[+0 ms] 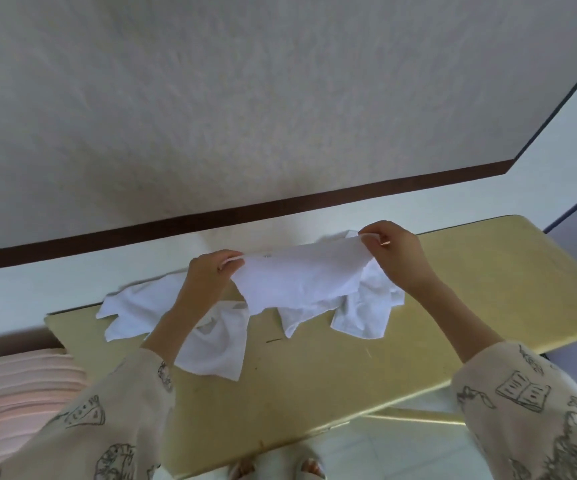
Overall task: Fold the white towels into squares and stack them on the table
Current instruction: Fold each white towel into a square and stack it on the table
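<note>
A white towel [301,278] hangs stretched between my two hands above the yellow table [332,375]. My left hand [211,275] pinches its left corner and my right hand [398,251] pinches its right corner, slightly higher. Under it, several more white towels lie loose and crumpled on the table: one at the left [134,310], one near my left forearm [217,348] and one at the right [363,313]. No folded stack is visible.
The table stands close to a pale wall with a dark brown baseboard [245,209]. A pink ribbed cushion or mattress [13,386] sits at the left, below table height. My slippered feet [276,469] show on the tiled floor below the table's near edge.
</note>
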`<state>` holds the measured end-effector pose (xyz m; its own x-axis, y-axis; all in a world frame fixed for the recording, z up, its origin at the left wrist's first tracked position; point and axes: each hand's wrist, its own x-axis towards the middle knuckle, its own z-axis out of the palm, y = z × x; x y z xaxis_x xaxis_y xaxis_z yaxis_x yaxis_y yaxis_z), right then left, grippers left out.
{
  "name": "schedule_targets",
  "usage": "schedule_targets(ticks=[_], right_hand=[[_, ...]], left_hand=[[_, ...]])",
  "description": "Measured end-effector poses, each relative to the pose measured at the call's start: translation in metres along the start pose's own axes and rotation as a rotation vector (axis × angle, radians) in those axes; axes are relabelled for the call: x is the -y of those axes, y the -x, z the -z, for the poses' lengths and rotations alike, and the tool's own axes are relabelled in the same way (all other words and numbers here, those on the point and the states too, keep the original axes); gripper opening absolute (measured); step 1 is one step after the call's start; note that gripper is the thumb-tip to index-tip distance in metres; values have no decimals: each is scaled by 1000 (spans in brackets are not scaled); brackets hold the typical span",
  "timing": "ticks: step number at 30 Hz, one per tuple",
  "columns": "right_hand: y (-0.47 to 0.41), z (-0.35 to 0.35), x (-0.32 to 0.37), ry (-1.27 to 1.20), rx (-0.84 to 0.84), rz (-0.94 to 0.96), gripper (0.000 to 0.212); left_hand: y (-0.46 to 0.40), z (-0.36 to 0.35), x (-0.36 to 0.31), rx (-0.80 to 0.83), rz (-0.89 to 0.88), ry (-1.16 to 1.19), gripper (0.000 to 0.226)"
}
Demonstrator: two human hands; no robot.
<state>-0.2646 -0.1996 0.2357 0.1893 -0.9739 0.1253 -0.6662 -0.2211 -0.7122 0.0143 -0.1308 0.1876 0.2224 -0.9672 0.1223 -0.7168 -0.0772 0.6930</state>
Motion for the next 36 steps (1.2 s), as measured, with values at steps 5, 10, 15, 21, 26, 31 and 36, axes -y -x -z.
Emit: schedule_targets(ticks=[5, 10, 15, 21, 26, 31, 36], right_hand=[[37, -2, -20, -49, 66, -68, 19], [91, -25, -73, 48, 259, -148, 28], [141, -58, -123, 129, 451, -320, 21], [157, -80, -153, 105, 514, -421, 17], [134, -104, -173, 69, 463, -459, 19], [106, -133, -192, -13, 342, -519, 19], [94, -157, -210, -49, 267, -508, 14]], left_hand=[[30, -3, 2, 151, 44, 138, 30], [80, -40, 35, 426, 179, 115, 20], [132, -80, 62, 618, 342, 73, 20], [148, -110, 75, 607, 477, 115, 30], [129, -133, 88, 486, 514, 113, 15], [100, -157, 103, 249, 504, 33, 17], [91, -180, 127, 142, 445, -36, 16]])
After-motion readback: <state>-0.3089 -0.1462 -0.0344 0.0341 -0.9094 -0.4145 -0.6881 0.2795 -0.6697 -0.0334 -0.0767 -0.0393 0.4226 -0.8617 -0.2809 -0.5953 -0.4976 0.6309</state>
